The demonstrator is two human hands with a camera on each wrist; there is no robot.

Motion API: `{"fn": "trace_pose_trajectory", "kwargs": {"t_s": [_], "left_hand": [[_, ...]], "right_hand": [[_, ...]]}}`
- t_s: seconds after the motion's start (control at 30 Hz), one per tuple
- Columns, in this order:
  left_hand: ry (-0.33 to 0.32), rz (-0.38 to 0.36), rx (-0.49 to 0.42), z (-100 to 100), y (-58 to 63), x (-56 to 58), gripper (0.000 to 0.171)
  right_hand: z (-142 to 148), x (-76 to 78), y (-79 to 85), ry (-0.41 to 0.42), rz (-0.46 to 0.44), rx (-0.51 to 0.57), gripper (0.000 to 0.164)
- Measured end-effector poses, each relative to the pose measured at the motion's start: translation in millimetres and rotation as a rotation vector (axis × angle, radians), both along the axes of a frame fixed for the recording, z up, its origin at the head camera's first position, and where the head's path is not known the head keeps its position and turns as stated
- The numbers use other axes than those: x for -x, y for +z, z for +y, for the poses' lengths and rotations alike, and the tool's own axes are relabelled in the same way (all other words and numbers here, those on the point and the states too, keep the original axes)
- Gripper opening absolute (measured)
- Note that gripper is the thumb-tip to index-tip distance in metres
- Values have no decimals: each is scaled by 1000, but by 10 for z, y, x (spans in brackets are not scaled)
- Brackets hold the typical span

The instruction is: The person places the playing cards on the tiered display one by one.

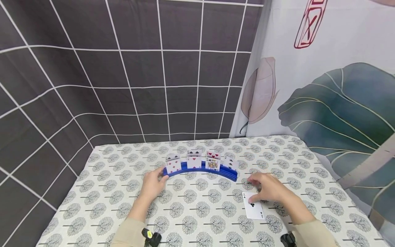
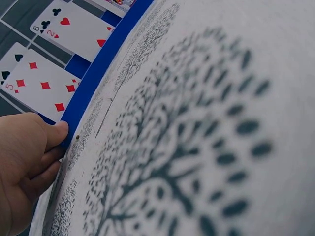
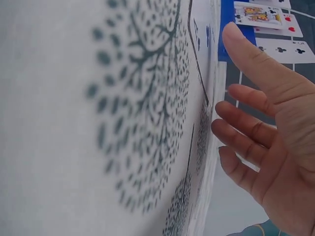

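Observation:
A curved blue playing card holder [image 1: 200, 169] stands on the table with playing cards upright in it. My left hand [image 1: 153, 183] pinches its left end, the thumb [image 2: 60, 130] on the front side beside the five of diamonds [image 2: 45, 84]. To the right, an ace of clubs [image 1: 253, 213] lies face up on the cloth. Over its upper right part hovers my right hand [image 1: 268, 187], thumb and fingers spread apart with nothing between them. In the right wrist view, the right hand's fingers [image 3: 251, 130] are loosely bent, and the ace's face [image 3: 202, 44] shows edge-on.
In the holder also stand a two of hearts [image 1: 194, 162] before a black card, a king [image 1: 213, 164] before a hearts card [image 1: 213, 155], and a clubs card [image 1: 230, 163] at the right. A tree-patterned cloth [image 1: 189, 224] covers the table; a dark checked curtain [image 1: 182, 68] hangs behind.

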State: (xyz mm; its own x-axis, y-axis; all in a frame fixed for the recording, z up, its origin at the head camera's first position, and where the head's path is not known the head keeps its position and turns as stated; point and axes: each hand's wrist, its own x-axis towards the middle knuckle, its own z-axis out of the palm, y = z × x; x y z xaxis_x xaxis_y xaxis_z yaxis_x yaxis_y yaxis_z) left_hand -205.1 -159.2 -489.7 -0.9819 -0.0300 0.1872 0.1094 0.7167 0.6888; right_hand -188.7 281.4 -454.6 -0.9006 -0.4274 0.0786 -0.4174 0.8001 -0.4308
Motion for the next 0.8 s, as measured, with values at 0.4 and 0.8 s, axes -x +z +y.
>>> {"fn": "trace_pose_trajectory", "kwargs": {"t_s": [0.4, 0.8], "left_hand": [[3, 9, 11, 11, 15, -14, 49], [-12, 22, -10, 7, 5, -1, 49]], "right_hand": [[-12, -33, 19, 53, -146, 1, 57], [-60, -33, 60, 35, -181, 32, 41]]}}
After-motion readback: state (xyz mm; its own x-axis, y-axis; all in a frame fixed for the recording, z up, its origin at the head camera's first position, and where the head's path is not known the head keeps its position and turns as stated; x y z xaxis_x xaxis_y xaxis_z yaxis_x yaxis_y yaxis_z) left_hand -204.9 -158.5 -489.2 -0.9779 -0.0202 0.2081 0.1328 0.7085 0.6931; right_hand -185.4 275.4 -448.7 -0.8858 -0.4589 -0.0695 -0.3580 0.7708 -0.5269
